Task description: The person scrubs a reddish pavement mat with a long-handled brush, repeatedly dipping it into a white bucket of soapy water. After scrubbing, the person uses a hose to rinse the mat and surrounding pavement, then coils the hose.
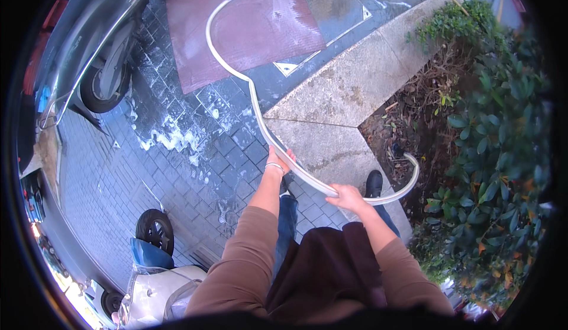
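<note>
A pale, flexible hose [224, 61] runs in bends from the planted bed, through both my hands and on to a reddish-brown mat [191, 70]. My left hand [279, 159], with a bracelet at the wrist, curls around the hose from below. Nearer my body, my right hand [348, 197] grips the same hose with its fingers wrapped over it. Beyond that hand the hose loops up to a dark fitting [397, 149] low in the soil. At the other end it lies on the mat, whose surface looks wet.
A stone kerb [319, 90] edges the bed of shrubs [483, 152]; my right shoe [374, 183] rests on it. White foam [175, 137] lies on the paving [222, 148]. A scooter wheel [106, 83] stands at upper left, another wheel [155, 231] at lower left.
</note>
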Available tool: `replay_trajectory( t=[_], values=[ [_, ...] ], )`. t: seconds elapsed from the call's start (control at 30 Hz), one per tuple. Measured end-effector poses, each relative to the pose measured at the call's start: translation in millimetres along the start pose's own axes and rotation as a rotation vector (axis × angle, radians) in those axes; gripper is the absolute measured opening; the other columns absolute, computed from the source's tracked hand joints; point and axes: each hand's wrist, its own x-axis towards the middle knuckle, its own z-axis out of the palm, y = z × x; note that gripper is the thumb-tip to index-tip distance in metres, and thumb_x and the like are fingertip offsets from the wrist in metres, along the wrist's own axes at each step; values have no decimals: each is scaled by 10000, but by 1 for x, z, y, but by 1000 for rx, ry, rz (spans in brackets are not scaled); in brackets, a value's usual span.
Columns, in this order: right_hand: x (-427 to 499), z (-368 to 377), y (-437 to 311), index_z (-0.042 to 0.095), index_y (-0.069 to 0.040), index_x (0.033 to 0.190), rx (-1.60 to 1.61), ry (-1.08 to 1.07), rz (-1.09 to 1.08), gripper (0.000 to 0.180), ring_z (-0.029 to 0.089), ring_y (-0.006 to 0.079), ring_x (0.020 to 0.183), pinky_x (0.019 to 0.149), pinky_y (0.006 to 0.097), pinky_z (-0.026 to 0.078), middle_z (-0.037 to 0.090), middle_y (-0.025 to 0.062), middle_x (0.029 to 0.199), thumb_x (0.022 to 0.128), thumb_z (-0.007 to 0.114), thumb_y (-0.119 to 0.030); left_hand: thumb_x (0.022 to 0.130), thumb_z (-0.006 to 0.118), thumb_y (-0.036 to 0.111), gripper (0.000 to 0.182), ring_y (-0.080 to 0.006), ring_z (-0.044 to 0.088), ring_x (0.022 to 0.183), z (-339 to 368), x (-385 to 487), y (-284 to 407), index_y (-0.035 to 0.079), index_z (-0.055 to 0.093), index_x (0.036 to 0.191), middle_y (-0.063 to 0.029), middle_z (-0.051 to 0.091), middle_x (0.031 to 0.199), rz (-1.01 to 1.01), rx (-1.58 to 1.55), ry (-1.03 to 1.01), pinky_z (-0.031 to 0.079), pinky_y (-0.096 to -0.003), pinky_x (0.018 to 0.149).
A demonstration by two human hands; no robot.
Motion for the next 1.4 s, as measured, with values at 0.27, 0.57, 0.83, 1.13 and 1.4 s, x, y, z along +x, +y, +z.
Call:
replay_trajectory(
  t=[0.27, 0.57, 0.83, 1.13, 1.4],
  values=[
    [-48, -46, -11, 576, -129, 851, 9, -62, -61, 287, 572, 316, 690, 606, 387, 449, 590, 127, 705, 678, 613, -356, 772, 493, 436, 414, -200, 503, 554, -54, 9, 109, 31, 489, 856, -84, 526, 678, 254, -464, -330, 465, -313, 546],
    [-83, -66, -21, 574, -95, 839, 43, -48, 81, 272, 573, 308, 714, 626, 369, 439, 586, 137, 710, 666, 636, -294, 847, 447, 315, 291, -151, 385, 501, -33, -61, 204, 87, 376, 681, -26, 391, 569, 472, -112, -231, 386, -292, 503],
    [-69, -39, -19, 567, -30, 891, 502, -179, 114, 284, 562, 145, 805, 725, 286, 442, 603, 70, 807, 718, 661, -235, 861, 444, 279, 216, -167, 376, 473, -18, -85, 175, 93, 377, 775, -44, 380, 570, 327, -96, -209, 365, -309, 457],
    [111, -6, -182, 452, -48, 1035, 764, -202, -49, 339, 505, 86, 610, 525, 223, 406, 532, 22, 743, 780, 586, -226, 833, 506, 232, 174, -189, 438, 542, 29, -102, 109, 103, 391, 854, -58, 435, 635, 357, 87, -321, 396, -335, 464],
    [57, -50, -177, 501, -28, 859, 720, -84, 13, 192, 419, 50, 449, 405, 200, 348, 474, -11, 612, 778, 580, -184, 856, 345, 457, 428, -185, 406, 510, 34, -73, 174, 62, 381, 696, -53, 406, 563, 224, -628, -403, 390, -321, 518]
  ],
)
